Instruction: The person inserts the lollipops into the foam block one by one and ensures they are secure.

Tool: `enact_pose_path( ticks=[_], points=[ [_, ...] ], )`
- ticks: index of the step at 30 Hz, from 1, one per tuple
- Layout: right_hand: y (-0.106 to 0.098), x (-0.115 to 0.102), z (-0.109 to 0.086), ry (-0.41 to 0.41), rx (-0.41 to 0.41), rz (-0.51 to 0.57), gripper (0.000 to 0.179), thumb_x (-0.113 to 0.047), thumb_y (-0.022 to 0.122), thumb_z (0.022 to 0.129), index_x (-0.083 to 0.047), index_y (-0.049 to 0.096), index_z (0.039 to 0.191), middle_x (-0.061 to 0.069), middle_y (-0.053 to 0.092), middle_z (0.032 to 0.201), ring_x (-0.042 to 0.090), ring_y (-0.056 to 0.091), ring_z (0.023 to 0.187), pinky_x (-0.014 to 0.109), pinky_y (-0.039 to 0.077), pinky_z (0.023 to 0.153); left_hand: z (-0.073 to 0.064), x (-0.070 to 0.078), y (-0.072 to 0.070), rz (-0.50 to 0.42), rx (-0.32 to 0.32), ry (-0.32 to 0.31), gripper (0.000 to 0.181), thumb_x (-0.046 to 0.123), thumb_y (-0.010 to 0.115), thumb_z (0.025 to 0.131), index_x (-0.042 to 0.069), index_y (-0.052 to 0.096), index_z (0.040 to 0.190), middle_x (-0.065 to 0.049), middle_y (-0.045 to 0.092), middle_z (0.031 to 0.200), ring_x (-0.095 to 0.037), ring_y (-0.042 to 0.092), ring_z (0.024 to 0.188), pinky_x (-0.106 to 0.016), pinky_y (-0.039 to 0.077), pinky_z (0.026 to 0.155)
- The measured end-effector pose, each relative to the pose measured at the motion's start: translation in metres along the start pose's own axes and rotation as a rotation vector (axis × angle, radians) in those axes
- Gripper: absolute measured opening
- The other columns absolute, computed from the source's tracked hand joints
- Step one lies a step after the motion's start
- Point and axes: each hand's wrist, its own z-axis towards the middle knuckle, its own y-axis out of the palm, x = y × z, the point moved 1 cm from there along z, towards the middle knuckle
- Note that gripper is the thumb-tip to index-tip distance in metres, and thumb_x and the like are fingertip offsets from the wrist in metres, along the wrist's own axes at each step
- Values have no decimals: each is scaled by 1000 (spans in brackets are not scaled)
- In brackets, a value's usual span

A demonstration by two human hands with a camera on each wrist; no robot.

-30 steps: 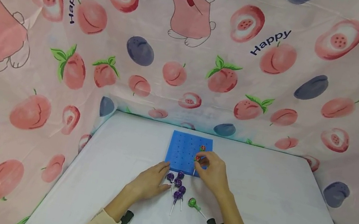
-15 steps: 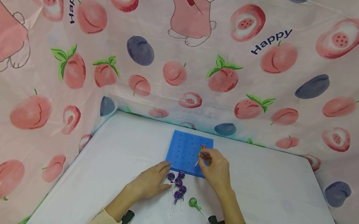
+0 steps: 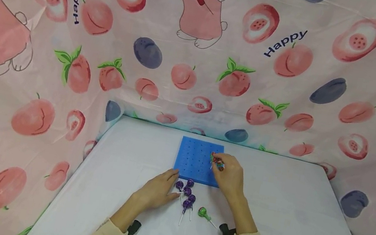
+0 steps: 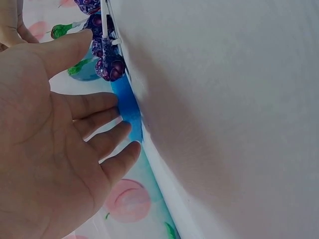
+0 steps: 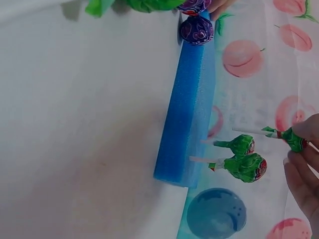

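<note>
My right hand [image 3: 231,178] pinches a green-and-red wrapped lollipop [image 5: 294,140] by its head over the right side of a blue foam board [image 3: 189,160] dotted with small holes. In the right wrist view, its white stick tip is apart from the board. Two similar lollipops, a larger-looking one [image 5: 246,168] and another [image 5: 242,144] beside it, stand with their sticks in the board. At the board's front left corner rest the fingertips of my left hand [image 3: 157,190], fingers fairly straight, holding nothing. Its thumb lies near several purple lollipops [image 3: 187,204].
A single green lollipop [image 3: 202,212] lies on the white table [image 3: 291,219], right of the purple ones and near the right wrist camera [image 3: 227,231]. Behind and beside the table hangs a fruit-patterned cloth [image 3: 188,75].
My right hand has carried the held lollipop from the board's front edge further back and slightly right over the board. The left hand has stayed in place.
</note>
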Motion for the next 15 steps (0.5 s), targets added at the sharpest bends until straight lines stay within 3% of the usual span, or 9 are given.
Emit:
enact_pose_path(
  ticks=[8, 15],
  points=[
    [5, 4, -2, -30, 31, 28, 29, 0, 86, 82, -2, 79, 110, 14, 77, 106, 29, 74, 95, 44, 64, 79, 0, -1, 1, 5, -2, 6, 76, 47, 62, 104, -3, 41, 157, -18, 33, 167, -34, 36, 152, -45, 35, 123],
    [13, 9, -3, 2, 34, 12, 29, 1, 87, 81, -2, 79, 109, 15, 77, 105, 31, 75, 96, 44, 64, 80, 0, -1, 1, 0, -1, 5, 76, 47, 62, 104, -3, 41, 157, -17, 33, 167, -34, 36, 152, -45, 35, 123]
  ],
)
